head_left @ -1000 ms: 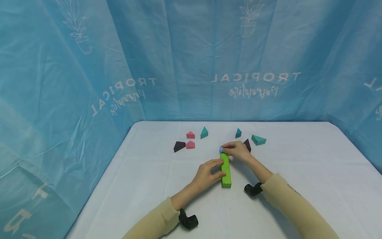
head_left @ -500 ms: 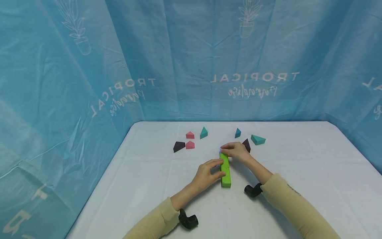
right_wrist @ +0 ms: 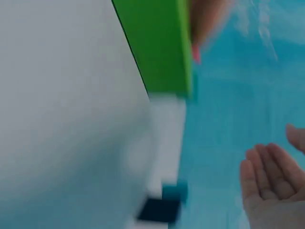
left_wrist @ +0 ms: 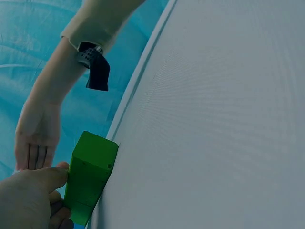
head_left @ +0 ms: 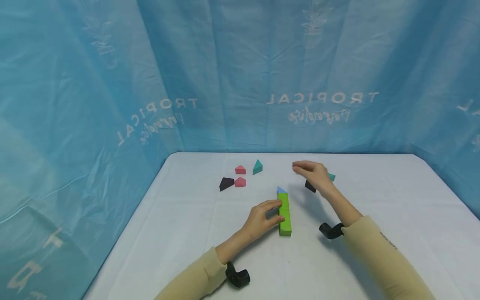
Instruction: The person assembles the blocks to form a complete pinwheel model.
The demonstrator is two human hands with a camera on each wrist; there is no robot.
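Two bright green blocks [head_left: 285, 221] lie end to end in one line on the white table. A light blue triangular block [head_left: 281, 190] stands at their far end. My left hand [head_left: 258, 220] rests its fingertips and thumb tip against the left side of the green blocks; in the left wrist view the thumb lies along the green block [left_wrist: 90, 176]. My right hand [head_left: 313, 173] is raised over the back right, fingers extended and holding nothing. Below it are a dark block [head_left: 310, 186] and a teal block [head_left: 331, 177], both partly hidden. The right wrist view is blurred.
At the back left lie two pink blocks [head_left: 240, 182], a dark block [head_left: 226, 183] and a teal triangular block [head_left: 257, 167]. A blue printed curtain [head_left: 225, 83] hangs around the table [head_left: 180, 233]. Black wrist cameras [head_left: 238, 277] jut out below both sleeves.
My right hand has let go of the light blue block and moved back and to the right, covering the darker blue block there. My left hand keeps its place at the green blocks.
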